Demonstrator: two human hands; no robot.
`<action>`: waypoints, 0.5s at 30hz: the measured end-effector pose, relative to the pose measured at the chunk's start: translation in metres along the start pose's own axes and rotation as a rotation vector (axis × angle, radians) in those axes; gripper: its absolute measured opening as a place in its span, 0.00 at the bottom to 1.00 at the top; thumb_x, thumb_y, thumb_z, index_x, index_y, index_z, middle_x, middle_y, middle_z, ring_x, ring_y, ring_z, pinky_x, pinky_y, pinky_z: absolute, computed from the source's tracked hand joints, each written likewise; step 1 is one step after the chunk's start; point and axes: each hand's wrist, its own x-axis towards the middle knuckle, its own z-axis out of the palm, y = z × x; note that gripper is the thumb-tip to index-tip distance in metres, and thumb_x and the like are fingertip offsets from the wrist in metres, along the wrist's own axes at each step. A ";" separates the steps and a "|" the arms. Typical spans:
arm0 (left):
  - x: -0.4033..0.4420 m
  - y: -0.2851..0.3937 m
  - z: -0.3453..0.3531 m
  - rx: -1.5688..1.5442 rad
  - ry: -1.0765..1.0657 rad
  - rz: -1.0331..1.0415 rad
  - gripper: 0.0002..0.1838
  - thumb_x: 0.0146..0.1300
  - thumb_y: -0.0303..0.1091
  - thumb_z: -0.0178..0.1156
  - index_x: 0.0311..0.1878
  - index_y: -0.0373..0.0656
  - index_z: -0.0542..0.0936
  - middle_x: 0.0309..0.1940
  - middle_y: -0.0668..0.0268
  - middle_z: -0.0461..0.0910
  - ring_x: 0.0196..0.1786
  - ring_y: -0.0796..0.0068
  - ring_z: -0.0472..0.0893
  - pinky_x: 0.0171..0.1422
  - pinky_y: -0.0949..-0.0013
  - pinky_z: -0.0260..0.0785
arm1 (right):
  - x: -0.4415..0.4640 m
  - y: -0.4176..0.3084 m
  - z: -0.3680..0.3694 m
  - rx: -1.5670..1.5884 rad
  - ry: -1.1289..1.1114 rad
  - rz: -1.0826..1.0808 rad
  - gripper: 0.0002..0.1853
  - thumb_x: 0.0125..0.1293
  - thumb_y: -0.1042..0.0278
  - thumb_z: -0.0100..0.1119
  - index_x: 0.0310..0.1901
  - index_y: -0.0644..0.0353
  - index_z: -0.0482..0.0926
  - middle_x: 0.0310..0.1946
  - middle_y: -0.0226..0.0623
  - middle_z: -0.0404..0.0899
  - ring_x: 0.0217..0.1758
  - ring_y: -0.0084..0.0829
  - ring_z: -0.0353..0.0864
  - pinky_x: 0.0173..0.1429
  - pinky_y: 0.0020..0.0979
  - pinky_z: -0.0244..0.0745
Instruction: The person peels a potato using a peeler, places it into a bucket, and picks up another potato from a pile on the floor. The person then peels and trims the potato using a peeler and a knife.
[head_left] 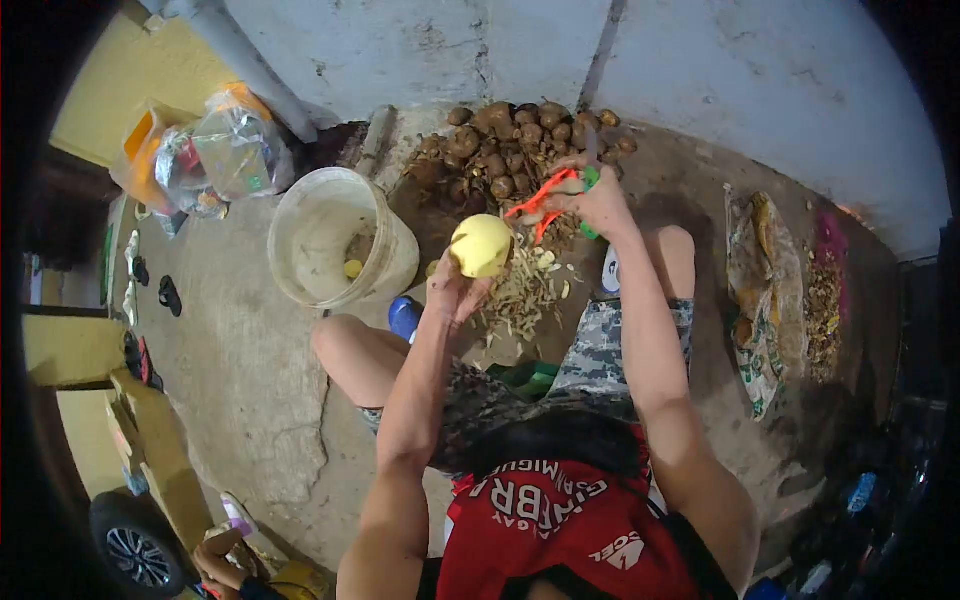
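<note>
My left hand (458, 295) is closed around the underside of a smooth, pale yellow peeled potato (482, 246). To its upper right, my right hand (602, 208) grips an orange peeler (545, 200) together with a green-handled knife (590, 182), whose blade points up toward the wall. The peeler is near the potato but apart from it. Beneath my hands lies a heap of peelings (522, 300) on the ground. Beyond them is a pile of brown unpeeled potatoes (500, 150) against the wall.
A white bucket (400, 262) stands left of my knees, a yellow piece (353, 269) inside it. Filled plastic bags (240, 150) sit farther left. An opened sack (765, 300) lies at right. A wheel (140, 545) and part of another person (222, 560) show at lower left.
</note>
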 end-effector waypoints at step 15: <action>0.009 0.022 0.034 0.304 0.108 0.153 0.36 0.57 0.32 0.70 0.65 0.34 0.65 0.54 0.57 0.76 0.52 0.63 0.81 0.57 0.62 0.77 | 0.001 0.035 0.010 -0.761 -0.042 -0.046 0.34 0.45 0.55 0.77 0.55 0.59 0.79 0.40 0.53 0.82 0.48 0.50 0.81 0.53 0.42 0.76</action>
